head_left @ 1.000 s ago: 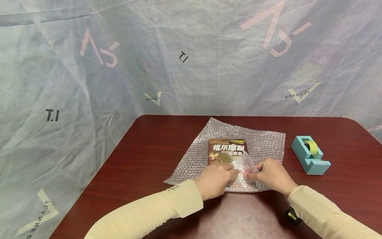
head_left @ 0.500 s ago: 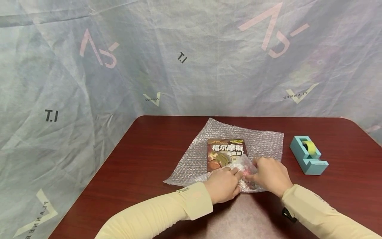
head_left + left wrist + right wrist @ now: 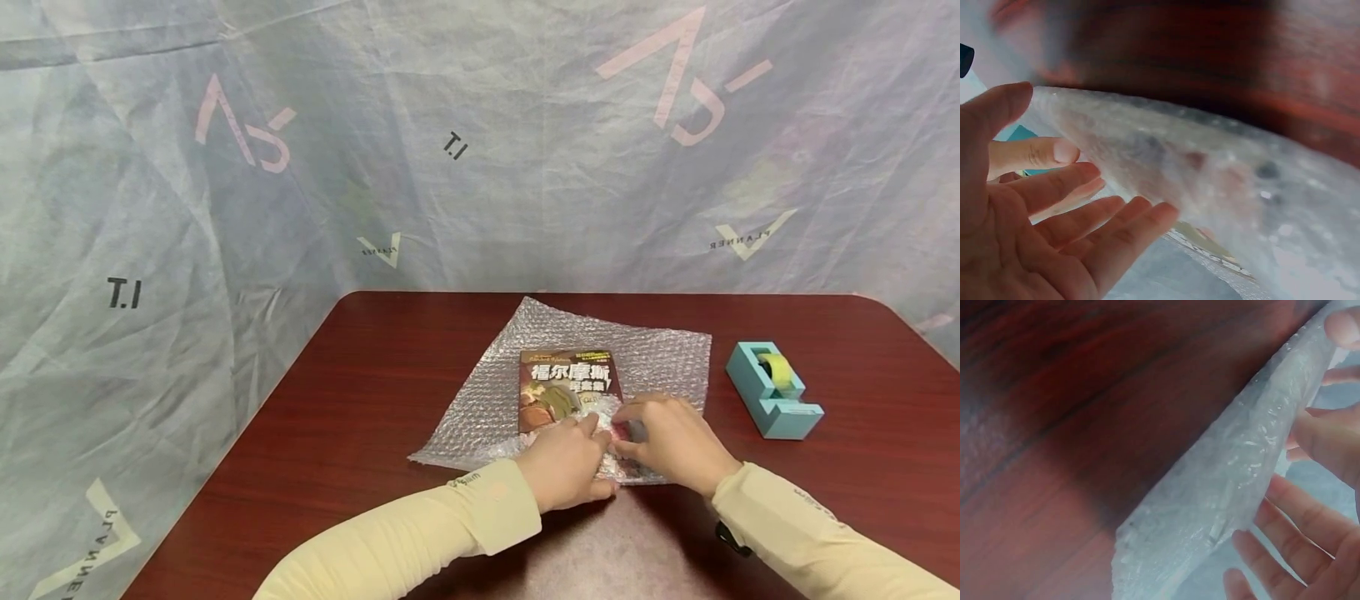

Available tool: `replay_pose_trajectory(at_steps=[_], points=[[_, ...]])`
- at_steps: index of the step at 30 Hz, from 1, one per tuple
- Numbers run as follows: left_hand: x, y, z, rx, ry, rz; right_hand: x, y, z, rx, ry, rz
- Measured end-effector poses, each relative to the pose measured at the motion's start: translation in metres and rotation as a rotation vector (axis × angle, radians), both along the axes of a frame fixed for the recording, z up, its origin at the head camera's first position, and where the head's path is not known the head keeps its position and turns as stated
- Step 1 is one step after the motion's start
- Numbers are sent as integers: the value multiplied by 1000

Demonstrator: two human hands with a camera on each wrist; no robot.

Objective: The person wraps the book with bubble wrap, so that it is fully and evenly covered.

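A book (image 3: 562, 379) with a brown cover and large white characters lies on a sheet of bubble wrap (image 3: 480, 400). The sheet's near edge is folded up over the lower part of the cover. My left hand (image 3: 562, 467) rests on this fold with its fingers extended; in the left wrist view its fingertips (image 3: 1163, 215) lie along the wrap. My right hand (image 3: 675, 442) is at the right part of the fold, thumb and index finger apart beside a pinkish patch. Its fingers (image 3: 1291, 540) are spread along the wrap's edge in the right wrist view. The book's lower part is covered.
A light-blue tape dispenser (image 3: 780, 412) with a yellow roll (image 3: 780, 372) stands right of the sheet. A small black item (image 3: 731, 540) shows below the right cuff. The dark red table (image 3: 360, 375) ends at a grey cloth backdrop (image 3: 480, 208).
My left hand has slid right along the fold, closer to the right hand. The right hand's thumb and index finger have parted from their pinch, and the raised wrap corner lies lower.
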State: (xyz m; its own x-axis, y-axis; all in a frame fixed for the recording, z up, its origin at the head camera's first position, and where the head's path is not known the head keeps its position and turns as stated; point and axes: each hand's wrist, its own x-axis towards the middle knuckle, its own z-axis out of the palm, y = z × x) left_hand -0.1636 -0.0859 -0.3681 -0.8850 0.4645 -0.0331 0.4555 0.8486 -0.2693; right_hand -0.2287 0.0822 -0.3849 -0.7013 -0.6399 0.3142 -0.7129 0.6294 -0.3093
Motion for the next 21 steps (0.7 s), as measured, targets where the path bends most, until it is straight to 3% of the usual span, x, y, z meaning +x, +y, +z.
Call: replay_pose_trajectory(at_steps=[5, 8, 12, 16, 21], points=[[-4, 4, 0, 33, 53, -1, -3, 3, 1, -10, -67, 38], [-6, 3, 1, 53, 36, 8, -8, 7, 3, -46, -135, 27], [-6, 5, 2, 34, 13, 28, -17, 19, 5, -93, -168, -149], [-5, 10, 2, 5, 2, 52, -26, 36, 6, -40, -169, -346], [-7, 14, 1, -13, -7, 78, -34, 56, 7, 78, -292, -422]])
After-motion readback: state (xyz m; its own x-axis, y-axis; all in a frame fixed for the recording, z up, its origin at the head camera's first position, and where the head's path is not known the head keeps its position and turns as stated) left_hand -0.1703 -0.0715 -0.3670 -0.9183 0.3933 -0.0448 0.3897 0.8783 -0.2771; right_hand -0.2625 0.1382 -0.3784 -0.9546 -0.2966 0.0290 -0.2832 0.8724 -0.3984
